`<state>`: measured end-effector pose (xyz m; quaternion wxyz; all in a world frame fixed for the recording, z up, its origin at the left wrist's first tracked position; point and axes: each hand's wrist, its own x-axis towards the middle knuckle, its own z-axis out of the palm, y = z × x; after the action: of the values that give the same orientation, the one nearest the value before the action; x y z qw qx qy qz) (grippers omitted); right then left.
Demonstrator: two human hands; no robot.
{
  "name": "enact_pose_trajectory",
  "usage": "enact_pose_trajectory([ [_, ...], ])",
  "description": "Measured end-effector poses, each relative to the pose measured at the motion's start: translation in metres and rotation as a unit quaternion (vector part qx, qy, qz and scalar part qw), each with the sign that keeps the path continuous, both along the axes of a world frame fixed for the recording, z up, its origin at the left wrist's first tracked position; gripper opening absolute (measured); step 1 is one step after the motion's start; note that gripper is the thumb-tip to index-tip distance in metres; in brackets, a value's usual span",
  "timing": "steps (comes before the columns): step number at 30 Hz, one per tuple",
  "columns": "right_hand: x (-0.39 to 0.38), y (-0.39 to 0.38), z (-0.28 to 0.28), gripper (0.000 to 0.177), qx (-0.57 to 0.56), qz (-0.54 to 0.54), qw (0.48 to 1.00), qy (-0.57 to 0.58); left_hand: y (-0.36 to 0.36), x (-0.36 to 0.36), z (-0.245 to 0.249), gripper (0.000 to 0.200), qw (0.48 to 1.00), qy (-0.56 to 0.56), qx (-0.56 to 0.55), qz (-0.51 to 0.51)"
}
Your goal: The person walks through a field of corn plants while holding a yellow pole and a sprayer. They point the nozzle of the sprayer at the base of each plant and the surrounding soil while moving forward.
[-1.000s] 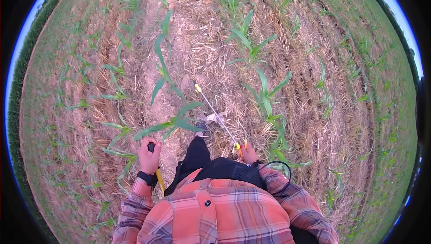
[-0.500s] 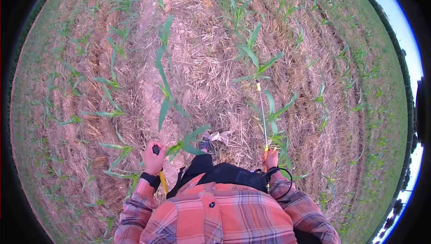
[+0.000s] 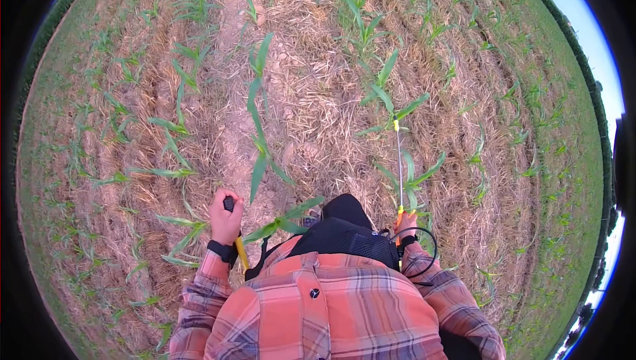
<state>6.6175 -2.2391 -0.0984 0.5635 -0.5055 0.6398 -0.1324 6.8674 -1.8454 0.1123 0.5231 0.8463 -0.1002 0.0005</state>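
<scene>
My left hand [image 3: 224, 219] is wrapped round the black grip of a yellow pump lever [image 3: 242, 254], out at the left of my body. On the right, my right hand [image 3: 406, 225] grips the orange and yellow handle of a spray wand [image 3: 400, 174]. The thin metal tube points forward, and its yellow nozzle [image 3: 396, 124] overlaps the base of a young corn plant [image 3: 385, 98]. A black hose [image 3: 435, 248] loops beside my right forearm. Leaves of another corn plant [image 3: 281, 223] spread close by my left hand.
Rows of young corn run ahead, with a tall-leaved plant [image 3: 258, 138] standing in front of me to the left. Dry straw [image 3: 315, 115] covers the soil between rows. A bent knee in black [image 3: 346, 211] shows below. Trees line the far right edge.
A black-clad knee has come forward, and a pale scrap on the ground has gone from sight. The plants ahead sit slightly lower and further right in view. Both hands keep their holds.
</scene>
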Motion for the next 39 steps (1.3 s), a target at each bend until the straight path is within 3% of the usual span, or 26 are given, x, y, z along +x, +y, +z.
enact_pose_trajectory([
  [3,0.037,0.011,0.019,0.016,-0.012,0.136,0.990,0.020,-0.010,0.017,-0.009,0.011,0.997,0.079,-0.005,0.022],
  [5,0.067,0.016,0.035,0.021,-0.034,0.193,0.980,0.030,-0.012,0.027,-0.024,0.011,0.997,0.061,0.015,0.038],
  [8,0.105,0.011,0.008,0.022,-0.055,0.275,0.960,-0.011,-0.010,0.045,-0.042,0.009,0.997,0.038,0.050,0.055],
  [9,0.126,0.017,0.039,0.021,-0.031,0.294,0.955,0.036,-0.010,0.049,-0.044,0.009,0.997,0.030,0.029,0.064],
  [10,0.140,0.015,0.036,0.020,0.006,0.315,0.949,0.005,-0.013,0.054,-0.041,0.009,0.997,0.025,0.010,0.072],
  [13,0.179,0.004,0.001,0.020,-0.080,0.404,0.911,-0.007,-0.010,0.070,-0.024,0.011,0.993,0.057,-0.013,0.102],
  [15,0.205,-0.006,-0.024,0.019,-0.098,0.490,0.866,0.026,-0.010,0.074,0.004,0.012,0.991,0.041,-0.042,0.118],
  [16,0.217,-0.008,-0.010,0.019,-0.098,0.488,0.867,0.026,-0.011,0.067,0.033,0.012,0.991,0.027,-0.048,0.122],
  [18,0.251,-0.006,0.053,0.018,0.070,0.544,0.836,-0.025,-0.021,0.053,0.098,0.013,0.981,0.023,-0.102,0.162],
  [19,0.259,-0.012,0.056,0.018,0.095,0.564,0.820,-0.035,-0.024,0.050,0.114,0.013,0.982,-0.009,-0.108,0.155],
  [22,0.280,-0.028,0.054,0.018,0.140,0.565,0.812,-0.044,-0.051,0.082,0.104,0.012,0.984,-0.007,-0.092,0.152],
  [24,0.291,-0.035,0.044,0.019,0.137,0.545,0.825,-0.056,-0.066,0.122,0.057,0.012,0.990,0.045,-0.022,0.134],
  [25,0.298,-0.039,0.035,0.016,0.136,0.531,0.835,-0.054,-0.081,0.141,0.036,0.012,0.986,0.101,-0.052,0.123],
  [26,0.302,-0.044,0.024,0.014,0.135,0.515,0.845,-0.052,-0.090,0.157,0.010,0.012,0.994,0.048,-0.004,0.096],
  [27,0.311,-0.051,0.021,0.013,0.126,0.508,0.850,-0.059,-0.105,0.168,0.004,0.011,0.992,0.076,-0.011,0.102],
  [30,0.323,-0.075,0.015,0.012,0.132,0.441,0.886,-0.058,-0.130,0.193,-0.004,0.011,0.988,0.108,0.020,0.106],
  [32,0.322,-0.091,-0.021,0.013,0.110,0.407,0.901,-0.104,-0.143,0.206,-0.002,0.011,0.991,0.076,0.043,0.101],
  [34,0.330,-0.108,-0.011,0.015,0.102,0.325,0.938,-0.059,-0.146,0.219,-0.016,0.011,0.991,0.048,0.071,0.098],
  [36,0.336,-0.125,-0.006,0.018,0.065,0.317,0.945,-0.036,-0.149,0.231,-0.019,0.010,0.991,0.025,0.086,0.103],
  [39,0.339,-0.148,-0.010,0.020,0.017,0.243,0.970,-0.023,-0.156,0.246,-0.012,0.009,0.990,0.075,0.079,0.094],
])
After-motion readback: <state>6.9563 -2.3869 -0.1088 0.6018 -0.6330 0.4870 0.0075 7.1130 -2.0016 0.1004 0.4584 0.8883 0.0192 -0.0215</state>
